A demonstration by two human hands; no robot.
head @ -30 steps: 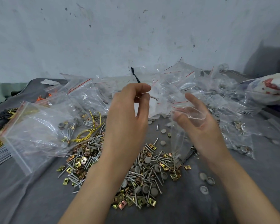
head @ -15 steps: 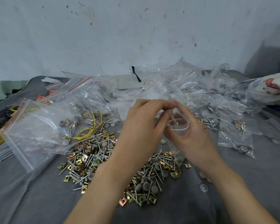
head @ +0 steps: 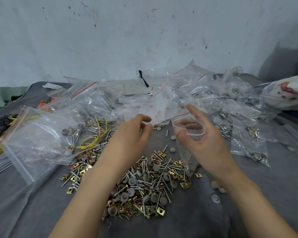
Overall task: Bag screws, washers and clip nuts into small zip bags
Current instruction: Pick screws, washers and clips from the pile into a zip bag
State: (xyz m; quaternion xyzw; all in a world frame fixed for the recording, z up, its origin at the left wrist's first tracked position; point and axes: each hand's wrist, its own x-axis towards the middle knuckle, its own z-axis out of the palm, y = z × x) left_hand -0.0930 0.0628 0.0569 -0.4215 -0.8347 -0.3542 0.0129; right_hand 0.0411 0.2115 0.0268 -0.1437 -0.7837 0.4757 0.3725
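Zip bag point(head: 186, 152) is held agape by right hand point(head: 212, 145); left hand's point(head: 132, 133) hold cannot be told. Filled bags point(head: 248, 145) are heaped; hardware pile point(head: 144, 182) is unbagged.

The grey-draped surface point(head: 251, 213) carries a loose pile of screws, washers and clip nuts point(head: 144, 182) at its middle. Filled zip bags point(head: 244, 107) heap along the back and right; a large bag point(head: 33, 134) lies at left.

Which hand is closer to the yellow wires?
Left. The left hand is just right of the yellow wires; the right hand, holding a small open bag, is farther right.
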